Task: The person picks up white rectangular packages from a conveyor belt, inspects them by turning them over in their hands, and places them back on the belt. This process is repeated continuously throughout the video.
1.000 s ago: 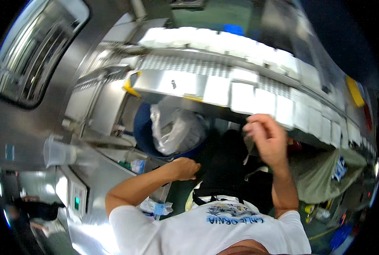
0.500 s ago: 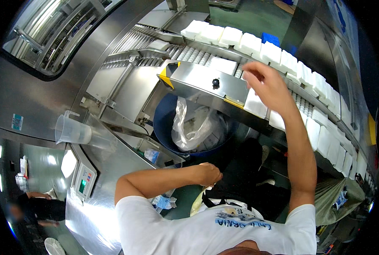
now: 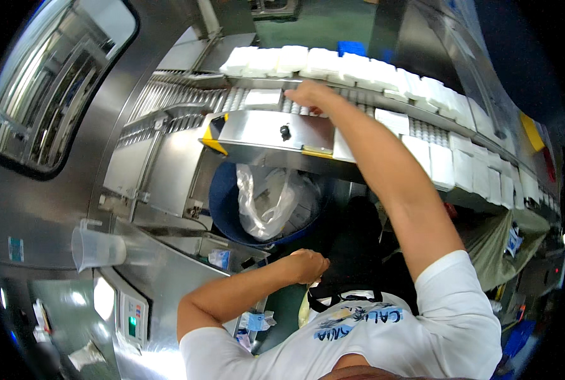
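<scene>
Bright overhead light, glare on steel, edges bent and dark.

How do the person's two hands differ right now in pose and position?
The right hand is stretched far out, resting on the roller conveyor among the white blocks; the left hand is pulled in near the body, below the blue bin. The right arm is extended, the left bent at the elbow. Both are bare.

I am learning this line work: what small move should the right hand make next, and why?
Probably close the right hand on the white block beside it. The arm is stretched out over the roller conveyor, and the fingers rest at that block's edge; whether they already grip it cannot be told. The left hand stays low, near the waist.
</scene>
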A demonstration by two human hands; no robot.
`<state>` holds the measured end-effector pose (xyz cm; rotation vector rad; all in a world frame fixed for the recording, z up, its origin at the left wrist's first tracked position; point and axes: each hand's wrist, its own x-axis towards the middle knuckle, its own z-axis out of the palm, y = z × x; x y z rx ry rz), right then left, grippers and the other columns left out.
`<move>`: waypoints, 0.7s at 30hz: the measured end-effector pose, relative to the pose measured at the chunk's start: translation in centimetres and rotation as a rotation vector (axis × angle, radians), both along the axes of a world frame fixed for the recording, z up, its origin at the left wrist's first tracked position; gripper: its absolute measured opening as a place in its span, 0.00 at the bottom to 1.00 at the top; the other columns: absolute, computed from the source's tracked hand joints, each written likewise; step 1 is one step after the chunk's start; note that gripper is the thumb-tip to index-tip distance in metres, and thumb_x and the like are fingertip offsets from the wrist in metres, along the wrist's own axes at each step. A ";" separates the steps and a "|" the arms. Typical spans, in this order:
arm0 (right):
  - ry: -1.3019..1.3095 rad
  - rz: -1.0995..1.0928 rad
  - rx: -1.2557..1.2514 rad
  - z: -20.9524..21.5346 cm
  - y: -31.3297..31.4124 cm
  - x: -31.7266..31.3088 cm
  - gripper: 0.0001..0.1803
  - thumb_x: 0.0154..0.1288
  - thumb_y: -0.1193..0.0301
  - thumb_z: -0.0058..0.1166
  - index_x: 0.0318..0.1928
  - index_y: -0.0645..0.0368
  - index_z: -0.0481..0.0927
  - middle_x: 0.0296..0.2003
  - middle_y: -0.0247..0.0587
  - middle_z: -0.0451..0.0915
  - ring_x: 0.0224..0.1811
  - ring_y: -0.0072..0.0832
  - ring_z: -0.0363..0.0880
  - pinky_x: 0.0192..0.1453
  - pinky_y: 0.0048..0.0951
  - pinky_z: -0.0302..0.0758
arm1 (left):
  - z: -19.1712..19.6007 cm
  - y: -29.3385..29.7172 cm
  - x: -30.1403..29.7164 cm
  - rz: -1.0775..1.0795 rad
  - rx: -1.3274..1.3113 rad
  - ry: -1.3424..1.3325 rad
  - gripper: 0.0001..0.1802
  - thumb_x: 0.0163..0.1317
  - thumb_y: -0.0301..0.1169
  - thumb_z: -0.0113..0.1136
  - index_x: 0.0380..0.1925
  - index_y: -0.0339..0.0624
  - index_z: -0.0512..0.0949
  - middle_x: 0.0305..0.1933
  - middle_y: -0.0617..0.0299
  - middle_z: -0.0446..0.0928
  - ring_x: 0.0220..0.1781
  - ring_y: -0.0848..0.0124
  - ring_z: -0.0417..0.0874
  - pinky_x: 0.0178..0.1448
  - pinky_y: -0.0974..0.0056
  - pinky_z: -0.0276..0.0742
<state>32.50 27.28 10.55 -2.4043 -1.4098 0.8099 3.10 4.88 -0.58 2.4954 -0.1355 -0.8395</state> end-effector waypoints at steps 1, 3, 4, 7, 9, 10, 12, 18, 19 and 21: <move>-0.035 -0.020 -0.015 -0.7 0.2 0.3 0.38 0.75 0.39 0.47 0.63 0.60 0.84 0.65 0.55 0.81 0.69 0.51 0.79 0.73 0.51 0.74 | 0.0 0.1 0.2 -0.009 -0.001 0.002 0.24 0.65 0.45 0.71 0.49 0.35 0.84 0.40 0.44 0.89 0.47 0.46 0.92 0.48 0.45 0.88; -0.185 -0.107 0.098 -4.5 0.5 4.5 0.41 0.77 0.39 0.46 0.59 0.70 0.84 0.60 0.64 0.83 0.63 0.55 0.83 0.67 0.51 0.79 | 0.3 0.2 1.7 -0.051 -0.007 0.000 0.23 0.66 0.45 0.70 0.49 0.35 0.84 0.41 0.42 0.89 0.47 0.46 0.92 0.49 0.45 0.88; -0.153 -0.094 0.157 -5.4 0.6 4.4 0.39 0.76 0.41 0.47 0.60 0.68 0.85 0.62 0.64 0.82 0.69 0.56 0.78 0.73 0.48 0.73 | 0.3 0.2 1.6 -0.044 -0.017 0.019 0.23 0.66 0.45 0.70 0.49 0.35 0.84 0.41 0.41 0.88 0.47 0.45 0.92 0.49 0.45 0.88; -0.029 -0.188 0.238 -6.6 1.1 0.5 0.23 0.70 0.60 0.54 0.55 0.63 0.88 0.58 0.58 0.86 0.63 0.50 0.85 0.65 0.48 0.80 | 2.3 0.4 1.2 0.027 -0.016 0.118 0.24 0.66 0.44 0.70 0.51 0.34 0.82 0.43 0.40 0.88 0.47 0.45 0.91 0.51 0.46 0.88; -0.129 -0.380 0.158 -6.3 2.1 0.5 0.24 0.65 0.62 0.58 0.57 0.63 0.88 0.58 0.56 0.87 0.61 0.49 0.87 0.67 0.45 0.80 | 1.0 0.3 0.7 0.005 0.007 0.061 0.25 0.65 0.43 0.71 0.52 0.34 0.81 0.44 0.40 0.88 0.47 0.46 0.91 0.50 0.47 0.87; -0.077 -0.412 0.166 -5.8 0.9 4.3 0.27 0.64 0.58 0.61 0.57 0.64 0.87 0.58 0.58 0.86 0.59 0.49 0.87 0.64 0.45 0.81 | 0.8 0.2 1.8 -0.045 0.017 0.014 0.25 0.65 0.43 0.71 0.53 0.34 0.80 0.45 0.41 0.88 0.47 0.46 0.91 0.50 0.47 0.87; 0.066 -0.238 0.150 -3.1 -0.6 5.1 0.32 0.61 0.52 0.68 0.56 0.66 0.87 0.56 0.59 0.87 0.52 0.47 0.89 0.57 0.43 0.85 | 1.0 0.3 2.0 -0.054 0.024 -0.016 0.25 0.66 0.43 0.71 0.54 0.35 0.79 0.45 0.41 0.88 0.47 0.46 0.91 0.50 0.48 0.87; 0.706 -0.172 0.644 4.0 -15.0 3.9 0.28 0.68 0.54 0.73 0.51 0.68 0.83 0.44 0.45 0.86 0.43 0.29 0.87 0.46 0.30 0.86 | 2.9 0.9 2.0 0.164 -0.188 -0.207 0.26 0.68 0.41 0.72 0.57 0.36 0.77 0.43 0.45 0.87 0.47 0.49 0.91 0.52 0.53 0.87; 0.712 -0.151 0.685 4.7 -18.5 4.4 0.27 0.68 0.54 0.72 0.51 0.66 0.82 0.45 0.43 0.85 0.46 0.28 0.86 0.46 0.29 0.86 | 3.6 0.9 2.8 0.193 -0.256 -0.240 0.26 0.68 0.40 0.72 0.58 0.36 0.76 0.43 0.46 0.87 0.47 0.50 0.91 0.53 0.54 0.87; 0.760 -0.141 0.748 6.3 -24.7 3.1 0.23 0.69 0.57 0.71 0.52 0.61 0.80 0.44 0.38 0.84 0.45 0.25 0.85 0.45 0.28 0.86 | 3.5 1.3 3.3 0.437 -0.591 -0.311 0.30 0.69 0.40 0.73 0.63 0.38 0.72 0.50 0.47 0.85 0.52 0.54 0.89 0.55 0.56 0.86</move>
